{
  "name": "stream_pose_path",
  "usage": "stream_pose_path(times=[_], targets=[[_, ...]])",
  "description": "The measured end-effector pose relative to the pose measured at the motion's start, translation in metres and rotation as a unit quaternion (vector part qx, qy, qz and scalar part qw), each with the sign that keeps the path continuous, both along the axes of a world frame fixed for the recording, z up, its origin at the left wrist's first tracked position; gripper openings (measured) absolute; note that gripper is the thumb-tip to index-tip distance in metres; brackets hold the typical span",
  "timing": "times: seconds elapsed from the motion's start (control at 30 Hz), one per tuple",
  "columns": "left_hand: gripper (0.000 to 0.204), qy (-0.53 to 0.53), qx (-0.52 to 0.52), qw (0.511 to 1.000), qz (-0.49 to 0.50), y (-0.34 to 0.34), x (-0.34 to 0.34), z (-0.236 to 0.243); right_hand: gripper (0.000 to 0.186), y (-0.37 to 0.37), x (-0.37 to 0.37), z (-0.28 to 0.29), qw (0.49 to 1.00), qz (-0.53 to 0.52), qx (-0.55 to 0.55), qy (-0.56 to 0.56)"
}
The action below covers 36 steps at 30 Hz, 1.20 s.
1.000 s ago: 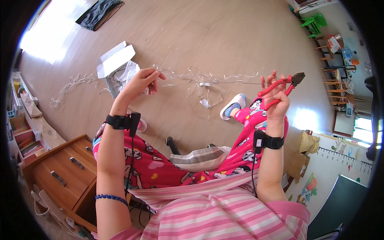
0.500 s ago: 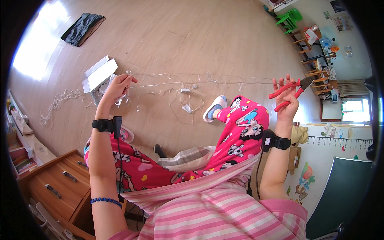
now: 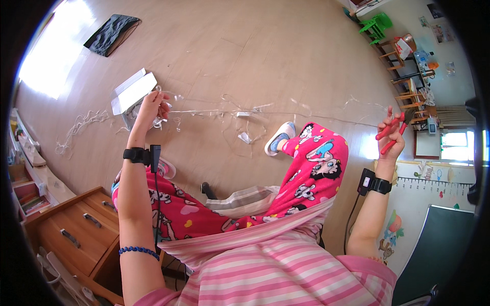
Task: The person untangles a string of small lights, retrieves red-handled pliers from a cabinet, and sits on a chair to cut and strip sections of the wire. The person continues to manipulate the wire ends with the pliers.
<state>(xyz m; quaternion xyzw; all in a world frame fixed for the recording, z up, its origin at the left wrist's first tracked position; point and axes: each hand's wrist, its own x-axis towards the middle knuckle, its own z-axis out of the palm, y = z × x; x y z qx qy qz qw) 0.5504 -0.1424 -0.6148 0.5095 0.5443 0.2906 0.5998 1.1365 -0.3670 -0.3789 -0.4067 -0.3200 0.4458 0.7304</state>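
My left hand (image 3: 153, 107) is closed on a thin clear string-light wire (image 3: 224, 110) near an open white box (image 3: 133, 87) on the floor. The wire stretches across to my right hand (image 3: 392, 133), which grips red-handled pliers (image 3: 389, 147), their dark jaws pointing up and right, with the wire at its fingers. A loose strand with small lights hangs along the span. Below it lie a small white piece (image 3: 244, 137) and thin loops of wire. A tangle of white wire (image 3: 84, 126) lies left of the box.
A wooden drawer cabinet (image 3: 76, 219) is at my lower left. A black bag (image 3: 109, 34) lies on the floor (image 3: 255, 51). A green chair (image 3: 375, 25) and tables with clutter stand at upper right, a dark green board (image 3: 429, 255) at lower right. My legs and a striped cushion are below my hands.
My right hand has moved outward to the right with the pliers, and my left hand has shifted left, so the wire between them spans wider. The view has shifted slightly.
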Motion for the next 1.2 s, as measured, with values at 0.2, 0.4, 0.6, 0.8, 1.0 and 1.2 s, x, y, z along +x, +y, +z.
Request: stream_pose_path(times=[0.2, 0.4, 0.6, 0.8, 1.0, 1.2], targets=[[0.03, 0.055, 0.003, 0.996, 0.074, 0.011, -0.009, -0.033, 0.061, -0.01, 0.007, 0.012, 0.993, 0.026, 0.046, 0.109], [0.032, 0.149, 0.036, 0.982, 0.112, 0.023, -0.039, -0.072, 0.062, -0.03, 0.01, 0.031, 0.976, 0.113, 0.082, 0.169], [0.034, 0.14, 0.061, 0.98, 0.129, 0.031, -0.037, -0.087, 0.052, -0.042, -0.013, 0.049, 0.973, 0.165, 0.04, 0.155], [0.033, 0.093, -0.017, 0.966, 0.242, 0.045, -0.039, -0.096, 0.046, -0.035, -0.056, 0.052, 0.962, 0.226, -0.004, 0.157], [0.045, 0.263, 0.28, 0.923, 0.014, 0.015, 0.027, -0.069, 0.046, -0.014, -0.119, 0.035, 0.943, 0.284, -0.095, 0.146], [0.071, -0.12, 0.29, 0.895, -0.316, -0.082, 0.133, -0.007, 0.048, 0.012, -0.183, 0.009, 0.91, 0.326, -0.216, 0.138]])
